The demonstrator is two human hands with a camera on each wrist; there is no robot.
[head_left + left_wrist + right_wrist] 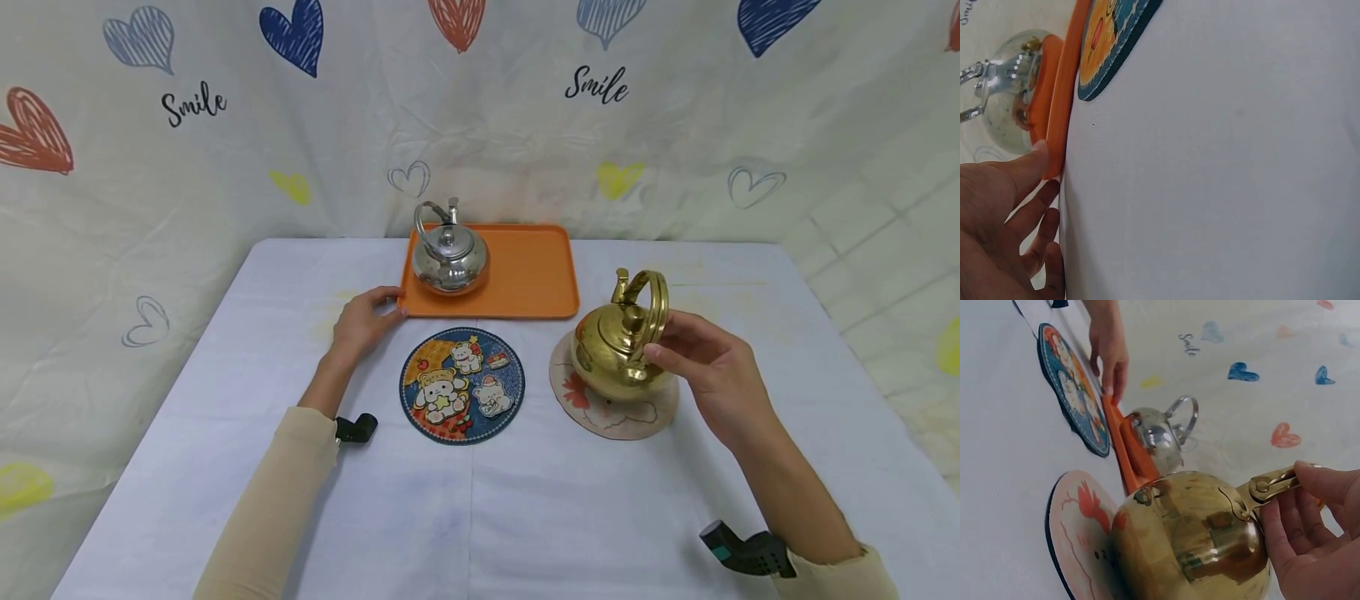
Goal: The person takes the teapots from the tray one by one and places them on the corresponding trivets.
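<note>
— White surface (480,517), what's lying nearest?
— Two mats; the gold kettle (617,346) is sitting on the pale mat (613,415), right hand (712,367) pinching its handle.
— Farther?
— Left hand (363,321), fingers relaxed, is touching the tray (525,275) holding a silver kettle (450,258).

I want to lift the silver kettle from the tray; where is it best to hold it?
Probably the arched handle of the silver kettle, fingers coming from above: it stands upright over the lid, clear of the round, smooth body on the tray.
</note>
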